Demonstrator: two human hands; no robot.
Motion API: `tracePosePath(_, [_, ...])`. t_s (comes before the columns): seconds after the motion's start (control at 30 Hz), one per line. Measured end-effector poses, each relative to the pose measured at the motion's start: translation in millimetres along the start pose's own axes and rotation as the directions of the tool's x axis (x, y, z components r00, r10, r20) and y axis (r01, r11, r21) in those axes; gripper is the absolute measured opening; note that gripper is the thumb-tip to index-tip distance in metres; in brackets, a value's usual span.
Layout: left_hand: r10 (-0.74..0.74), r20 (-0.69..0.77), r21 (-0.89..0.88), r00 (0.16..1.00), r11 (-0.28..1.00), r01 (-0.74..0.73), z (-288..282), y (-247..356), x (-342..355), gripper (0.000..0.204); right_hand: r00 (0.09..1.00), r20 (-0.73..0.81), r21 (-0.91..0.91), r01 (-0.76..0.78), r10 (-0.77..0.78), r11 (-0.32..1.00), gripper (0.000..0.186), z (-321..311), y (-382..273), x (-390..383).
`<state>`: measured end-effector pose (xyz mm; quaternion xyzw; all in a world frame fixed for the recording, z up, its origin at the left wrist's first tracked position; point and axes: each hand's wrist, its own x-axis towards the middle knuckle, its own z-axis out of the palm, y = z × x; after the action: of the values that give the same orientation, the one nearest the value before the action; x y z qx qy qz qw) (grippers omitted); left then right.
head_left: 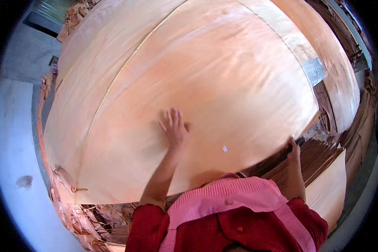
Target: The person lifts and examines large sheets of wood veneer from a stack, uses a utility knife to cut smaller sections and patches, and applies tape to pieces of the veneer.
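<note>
A wide, thin sheet of pale orange-tan wood veneer (222, 92) spreads across most of the view before me. My left hand (174, 129) is open, fingers spread, palm down on or just over its middle. At the sheet's near right corner, my right hand (294, 148) pinches the edge, with the fingers partly hidden under it. A thin, light cord or seam line (109, 89) runs along the sheet's left part. One small white scrap (224, 148) lies on the surface between my hands.
Stacked veneer (319, 164) with dark edges sits below my right hand. Torn veneer strips (77, 218) hang along the lower left. A silvery patch (313, 71) lies at the sheet's right edge, beside another curved veneer piece (342, 90). Pale floor (14, 138) runs along the left.
</note>
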<state>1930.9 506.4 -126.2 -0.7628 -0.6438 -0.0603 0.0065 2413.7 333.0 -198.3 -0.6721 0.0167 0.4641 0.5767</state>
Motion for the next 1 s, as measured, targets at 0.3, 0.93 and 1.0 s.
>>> tracePosePath(0.3, [0.309,0.180,-0.227,0.934,0.937,-0.266,-0.1,16.3,-116.2,0.059,0.596,-0.800,0.190,0.143,0.069,0.971,0.024,-61.0,44.6,-4.2])
tracePosePath(0.93, [0.252,-0.080,-0.133,0.965,0.956,-0.260,-21.6,-172.2,248.4,0.044,0.596,0.774,-0.274,0.619,-0.213,0.736,0.022,603.4,-97.8,-64.6])
tracePosePath(1.0, [-0.024,-0.317,-0.143,0.948,0.989,-0.023,-5.8,-189.4,316.2,0.048,0.597,0.795,-0.373,0.623,-0.109,0.688,0.020,660.1,-92.4,-66.3])
